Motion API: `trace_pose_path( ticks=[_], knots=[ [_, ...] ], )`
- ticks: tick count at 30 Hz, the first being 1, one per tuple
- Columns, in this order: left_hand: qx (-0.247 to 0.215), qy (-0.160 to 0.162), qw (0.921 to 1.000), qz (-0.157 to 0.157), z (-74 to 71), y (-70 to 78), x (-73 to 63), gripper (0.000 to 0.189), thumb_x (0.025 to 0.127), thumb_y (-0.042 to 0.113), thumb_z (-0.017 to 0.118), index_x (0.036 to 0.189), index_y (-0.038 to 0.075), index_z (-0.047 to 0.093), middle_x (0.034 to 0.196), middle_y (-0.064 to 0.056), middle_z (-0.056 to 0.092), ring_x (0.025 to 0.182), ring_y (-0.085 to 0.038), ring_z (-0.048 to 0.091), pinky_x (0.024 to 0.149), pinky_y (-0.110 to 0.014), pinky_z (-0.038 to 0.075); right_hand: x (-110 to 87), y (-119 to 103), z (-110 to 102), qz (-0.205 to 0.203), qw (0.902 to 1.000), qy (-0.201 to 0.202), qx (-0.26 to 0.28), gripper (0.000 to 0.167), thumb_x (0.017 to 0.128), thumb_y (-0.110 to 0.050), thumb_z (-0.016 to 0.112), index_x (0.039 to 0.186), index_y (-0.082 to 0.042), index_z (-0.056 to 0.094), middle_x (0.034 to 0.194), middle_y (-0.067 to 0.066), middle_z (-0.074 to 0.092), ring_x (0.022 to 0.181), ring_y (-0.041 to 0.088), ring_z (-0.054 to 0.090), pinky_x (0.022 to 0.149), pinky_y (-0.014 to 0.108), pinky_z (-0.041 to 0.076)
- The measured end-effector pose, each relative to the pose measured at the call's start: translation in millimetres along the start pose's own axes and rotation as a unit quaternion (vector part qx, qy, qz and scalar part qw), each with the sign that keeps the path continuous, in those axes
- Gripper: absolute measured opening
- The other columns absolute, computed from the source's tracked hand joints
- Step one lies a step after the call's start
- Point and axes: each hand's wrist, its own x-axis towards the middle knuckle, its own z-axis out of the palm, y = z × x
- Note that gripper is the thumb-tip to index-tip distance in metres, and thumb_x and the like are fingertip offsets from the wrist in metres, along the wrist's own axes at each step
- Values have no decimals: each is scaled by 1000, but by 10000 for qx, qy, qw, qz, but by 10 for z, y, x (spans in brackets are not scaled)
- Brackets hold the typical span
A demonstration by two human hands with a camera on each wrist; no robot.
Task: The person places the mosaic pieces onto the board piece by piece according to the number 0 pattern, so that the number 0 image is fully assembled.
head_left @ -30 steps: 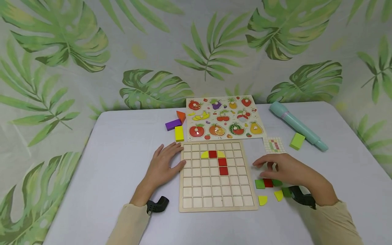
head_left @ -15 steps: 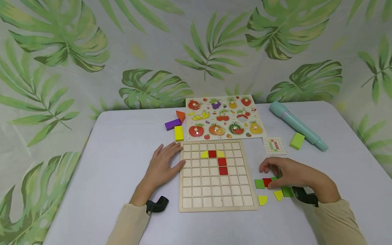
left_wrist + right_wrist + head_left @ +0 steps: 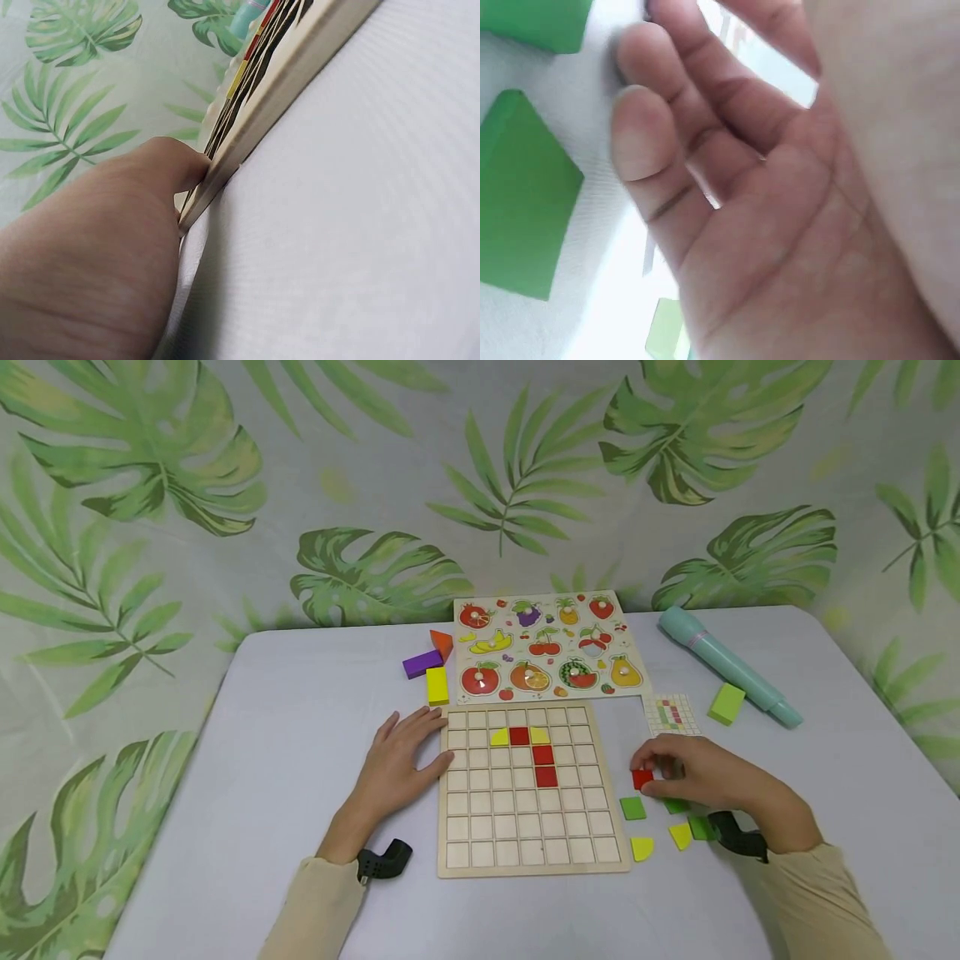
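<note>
My right hand (image 3: pixel 697 768) pinches a red square tile (image 3: pixel 642 779) between thumb and fingers, to the right of the wooden grid board (image 3: pixel 495 831). In the right wrist view the fingers (image 3: pixel 643 131) bend near green tiles (image 3: pixel 525 199), and the red tile is hidden. My left hand (image 3: pixel 403 764) lies flat beside the board, fingers extended, fingertips and thumb at its left edge. The left wrist view has the thumb (image 3: pixel 176 161) against the board's side (image 3: pixel 259 116). Set in the grid are red squares (image 3: pixel 543 755) and yellow quarter-round tiles (image 3: pixel 500 737).
Near my right hand lie green tiles (image 3: pixel 633 808) and yellow quarter-rounds (image 3: pixel 642 848). A small pattern card (image 3: pixel 672 715), a green block (image 3: pixel 727 704) and a teal tube (image 3: pixel 731 667) are farther back. Behind the board sit a fruit puzzle (image 3: pixel 547 664) and purple (image 3: pixel 422 664), yellow and orange blocks.
My right hand came down to the loose tiles, took the red square from beside the green ones and moved it slightly away from me. The left hand stayed put.
</note>
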Motion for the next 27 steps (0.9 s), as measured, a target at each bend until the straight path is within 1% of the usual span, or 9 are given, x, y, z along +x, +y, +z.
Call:
trace_pose_path(
  ticks=[6,11,19,24,27],
  knots=[
    [-39,-16,10000,17,-4,11,-10,54,97,38,69,143,12,61,154,-5,55,150,-24,41,129,-52,16,-22,-7,-11,-162,9998,97,-68,33,88,-19,83,119,-17,73,98,-7,61,79,7,51,66,21,48],
    [-10,-11,10000,5,-10,11,-6,53,97,38,69,143,12,61,154,-5,55,150,-23,40,129,-51,16,-30,8,-14,-271,9995,173,-58,33,88,-17,83,120,-17,73,101,-7,64,77,4,51,65,20,49],
    [-13,-5,10000,24,-17,19,-8,53,97,37,70,143,12,61,153,-6,55,150,-24,41,129,-52,17,9,-2,33,35,9993,332,-180,32,87,-21,84,118,-21,76,99,-11,65,75,5,52,63,20,48],
    [2,6,10000,18,-21,24,-5,53,97,37,70,142,12,61,153,-6,55,150,-24,41,128,-52,17,55,-101,82,-217,9988,430,-38,31,88,-23,83,118,-22,77,103,-10,68,77,9,53,63,21,47],
    [-6,15,10000,14,-23,22,-5,53,97,37,70,142,12,61,153,-6,55,150,-24,41,128,-52,17,97,-172,128,-357,9982,471,-22,30,89,-26,83,118,-24,77,104,-11,67,79,8,53,64,21,46]
  ],
)
